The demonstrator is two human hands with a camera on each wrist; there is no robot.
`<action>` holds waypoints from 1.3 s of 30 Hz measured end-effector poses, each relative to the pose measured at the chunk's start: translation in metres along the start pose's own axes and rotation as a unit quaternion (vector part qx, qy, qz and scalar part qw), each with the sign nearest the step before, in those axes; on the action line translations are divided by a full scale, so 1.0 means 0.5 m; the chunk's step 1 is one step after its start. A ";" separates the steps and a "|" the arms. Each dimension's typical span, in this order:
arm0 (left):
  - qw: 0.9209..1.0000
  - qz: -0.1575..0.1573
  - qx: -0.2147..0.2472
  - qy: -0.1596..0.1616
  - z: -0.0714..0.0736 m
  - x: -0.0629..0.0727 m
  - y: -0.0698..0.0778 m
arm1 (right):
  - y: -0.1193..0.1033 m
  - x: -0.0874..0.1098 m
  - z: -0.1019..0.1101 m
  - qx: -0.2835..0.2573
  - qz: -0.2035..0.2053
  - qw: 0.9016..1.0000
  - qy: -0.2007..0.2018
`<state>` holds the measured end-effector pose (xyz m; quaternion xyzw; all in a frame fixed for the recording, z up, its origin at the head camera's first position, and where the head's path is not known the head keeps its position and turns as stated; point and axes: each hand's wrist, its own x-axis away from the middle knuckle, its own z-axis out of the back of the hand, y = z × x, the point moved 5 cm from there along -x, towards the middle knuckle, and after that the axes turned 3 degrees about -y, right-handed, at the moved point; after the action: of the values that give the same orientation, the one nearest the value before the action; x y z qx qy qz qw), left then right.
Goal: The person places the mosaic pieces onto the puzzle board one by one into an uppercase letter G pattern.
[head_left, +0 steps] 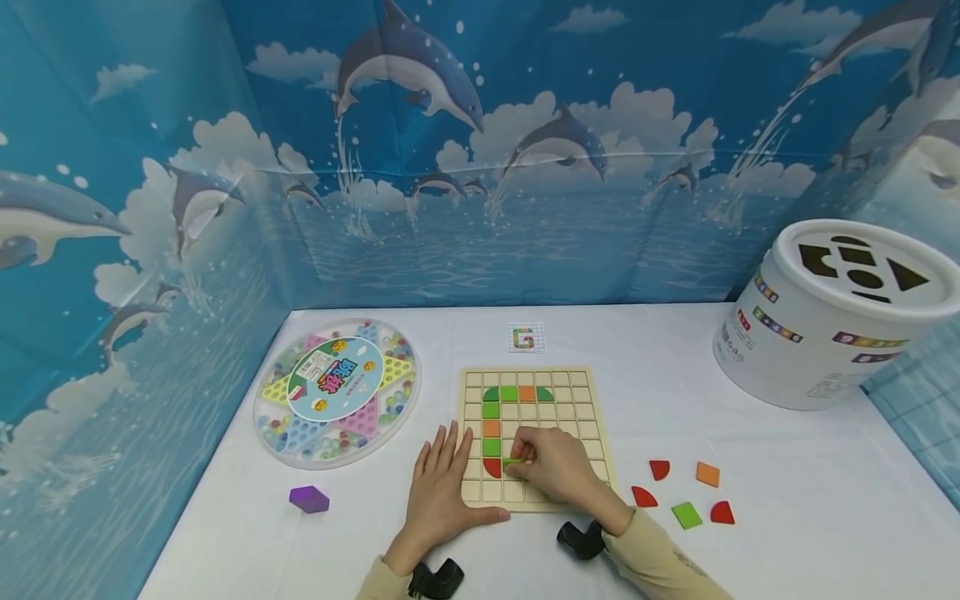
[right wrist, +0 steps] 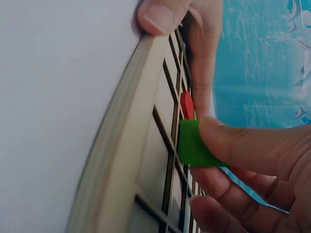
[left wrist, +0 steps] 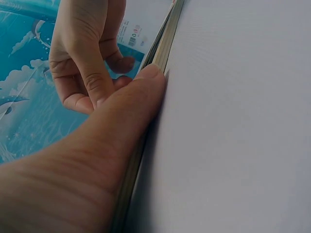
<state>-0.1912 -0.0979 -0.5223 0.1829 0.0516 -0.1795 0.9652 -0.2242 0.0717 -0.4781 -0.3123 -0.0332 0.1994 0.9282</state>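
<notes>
My right hand [head_left: 553,460] pinches a green square tile [right wrist: 194,145] between thumb and fingers, tilted over the wooden grid board [head_left: 536,493]. It is right beside a red quarter-round tile [head_left: 492,467] set in the grid. My left hand [head_left: 442,492] lies with straight fingers along the board's left side, its thumb [left wrist: 150,77] against the near edge. On the board, green and orange squares run down a column and along a top row, with green quarter-round tiles [head_left: 545,394] at the corners. A small pattern card [head_left: 526,337] with a G-shaped design lies behind the board.
Loose red, orange and green tiles [head_left: 686,515] lie right of the board. A white bucket [head_left: 810,333] with a shape-cutout lid stands at the back right. At the left are a round marble game board [head_left: 337,392] and a purple block [head_left: 309,499]. A dolphin-print curtain [head_left: 480,242] borders the table.
</notes>
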 end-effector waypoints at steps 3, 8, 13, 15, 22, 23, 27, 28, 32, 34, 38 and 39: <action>1.000 -0.002 -0.001 0.007 0.004 0.000 0.000 | 0.002 -0.002 0.003 -0.001 0.002 1.000 -0.007; 1.000 -0.002 0.003 0.007 0.008 0.000 0.001 | 0.003 -0.004 0.004 -0.004 0.012 1.000 -0.011; 1.000 0.000 0.001 0.001 0.005 0.004 -0.001 | 0.004 -0.005 0.000 -0.010 0.019 1.000 -0.006; 1.000 0.001 0.001 0.000 0.003 0.005 -0.001 | 0.005 -0.005 -0.001 -0.009 0.020 1.000 -0.006; 1.000 -0.005 -0.001 0.006 0.001 0.003 0.000 | 0.002 -0.006 0.001 0.007 0.016 1.000 -0.012; 1.000 -0.005 -0.001 0.006 0.001 0.002 0.000 | 0.002 -0.005 0.001 0.010 0.011 1.000 -0.016; 1.000 -0.004 -0.001 0.006 0.000 0.002 0.001 | 0.003 -0.004 -0.001 0.022 0.003 0.999 -0.023; 1.000 -0.005 -0.001 0.006 0.000 0.002 0.001 | 0.003 -0.003 0.000 0.024 0.002 0.999 -0.023; 1.000 -0.006 0.001 0.007 0.000 0.001 0.001 | 0.001 0.000 0.002 0.030 0.001 0.999 -0.015; 1.000 -0.006 0.003 0.007 0.000 0.001 0.001 | 0.000 0.002 0.003 0.034 0.001 0.999 -0.011; 1.000 -0.009 0.007 0.014 0.001 0.003 0.001 | -0.002 0.009 0.001 0.046 0.005 0.999 -0.010; 1.000 -0.010 0.008 0.016 0.001 0.004 0.000 | -0.003 0.011 0.001 0.050 0.008 0.999 -0.011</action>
<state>-0.1894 -0.0984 -0.5223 0.1929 0.0678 -0.1862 0.9610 -0.2189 0.0731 -0.4773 -0.2630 -0.0312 0.2120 0.9407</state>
